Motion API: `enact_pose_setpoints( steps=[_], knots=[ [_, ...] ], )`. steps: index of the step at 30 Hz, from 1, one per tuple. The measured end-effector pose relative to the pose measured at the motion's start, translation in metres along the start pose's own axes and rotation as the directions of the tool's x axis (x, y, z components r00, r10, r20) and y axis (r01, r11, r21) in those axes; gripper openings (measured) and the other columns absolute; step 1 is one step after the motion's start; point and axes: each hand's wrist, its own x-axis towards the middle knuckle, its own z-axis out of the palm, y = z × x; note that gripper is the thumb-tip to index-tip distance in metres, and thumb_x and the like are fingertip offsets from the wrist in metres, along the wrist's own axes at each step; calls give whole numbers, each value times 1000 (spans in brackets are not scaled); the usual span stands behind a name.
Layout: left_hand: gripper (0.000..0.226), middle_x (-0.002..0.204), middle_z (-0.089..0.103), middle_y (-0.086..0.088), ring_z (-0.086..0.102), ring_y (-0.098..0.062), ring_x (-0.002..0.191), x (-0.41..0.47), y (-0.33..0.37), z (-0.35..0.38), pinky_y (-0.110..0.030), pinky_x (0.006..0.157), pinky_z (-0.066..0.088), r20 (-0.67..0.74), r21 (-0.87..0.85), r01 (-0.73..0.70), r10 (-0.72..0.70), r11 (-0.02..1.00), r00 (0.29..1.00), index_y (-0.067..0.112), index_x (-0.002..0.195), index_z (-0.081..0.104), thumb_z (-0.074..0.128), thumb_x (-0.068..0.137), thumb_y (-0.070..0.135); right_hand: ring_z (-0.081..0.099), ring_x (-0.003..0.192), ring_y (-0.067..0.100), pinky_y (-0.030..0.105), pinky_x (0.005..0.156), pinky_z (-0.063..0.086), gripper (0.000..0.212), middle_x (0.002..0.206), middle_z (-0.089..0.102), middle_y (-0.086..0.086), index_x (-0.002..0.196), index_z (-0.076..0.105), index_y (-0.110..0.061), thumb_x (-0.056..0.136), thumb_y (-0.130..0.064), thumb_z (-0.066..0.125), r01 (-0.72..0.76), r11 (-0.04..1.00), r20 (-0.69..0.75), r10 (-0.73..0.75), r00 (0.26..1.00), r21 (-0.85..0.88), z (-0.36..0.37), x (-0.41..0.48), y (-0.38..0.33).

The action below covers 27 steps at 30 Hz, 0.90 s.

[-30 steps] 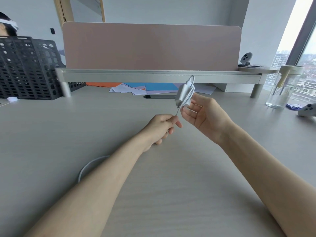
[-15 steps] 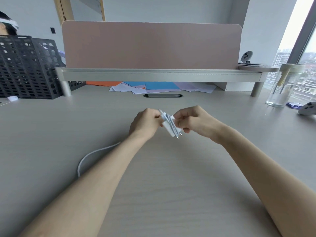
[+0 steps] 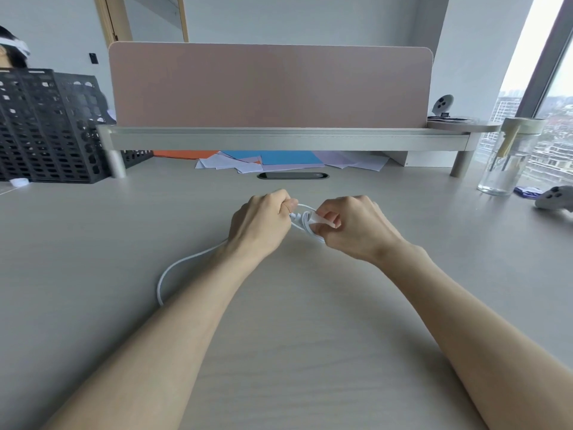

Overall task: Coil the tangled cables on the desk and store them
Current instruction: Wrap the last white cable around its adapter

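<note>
"Where's the open room on that desk (image 3: pixel 93 259)?"

"The near half. Broad open desktop either side of the person's arms. Only a slack loop of white cable (image 3: pixel 159 288) lies there, curving out beside the left forearm (image 3: pixel 198 305)."

"And further back?"

"A low shelf (image 3: pixel 279 139) runs right across on short legs, with a pink panel (image 3: pixel 269 85) upright on top. That closes off the back. The gap beneath is shallow and partly filled with loose papers (image 3: pixel 279 159)."

"The sides?"

"Far left, a black mesh basket (image 3: pixel 46 128) fills the corner. Far right, a glass jar (image 3: pixel 502 162) stands just beside the shelf leg, and a grey controller (image 3: pixel 555 197) lies near it."
</note>
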Motion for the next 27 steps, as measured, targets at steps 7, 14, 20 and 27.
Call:
enact_pose_setpoints(
  steps=[7, 14, 20, 27],
  knots=[
    [10, 80, 63, -8, 53, -39, 73, -7, 4, 1, -37, 61, 39, -110, 70, -122, 129, 990, 985, 18, 101, 44, 34, 100, 21, 63, 77, 33, 38, 67, 55, 39, 75, 71, 11, 74, 71, -13, 76, -51, 60, -65, 997, -144, 59, 988, -35, -1, 1, 9],
    [8, 94, 66, 0, 54, -34, 79, -15, 19, 8, -38, 67, 45, -21, -66, -104, 103, 992, 994, 23, 101, 46, 39, 98, 21, 62, 74, 21, 32, 65, 54, 27, 77, 70, -3, 77, 68, -17, 79, -43, 68, -185, 975, -160, 204, 966, 123, -6, 2, 9],
    [14, 76, 56, -1, 54, -35, 82, -15, 12, 20, -36, 66, 43, 173, -187, 46, -13, 981, 985, 24, 87, 51, 39, 93, 19, 65, 78, 21, 34, 70, 53, 26, 75, 72, -2, 76, 70, -16, 78, -42, 70, -211, 958, -85, 231, 969, 192, -4, 1, 7],
    [18, 82, 61, -8, 52, -34, 79, -19, 6, 15, -41, 70, 46, 216, -295, -62, 130, 953, 968, 24, 91, 49, 34, 100, 26, 73, 74, 19, 42, 77, 61, 22, 70, 74, 0, 75, 73, -13, 81, -34, 69, -288, 812, -21, 346, 938, 507, -9, 2, 7]
  ],
)
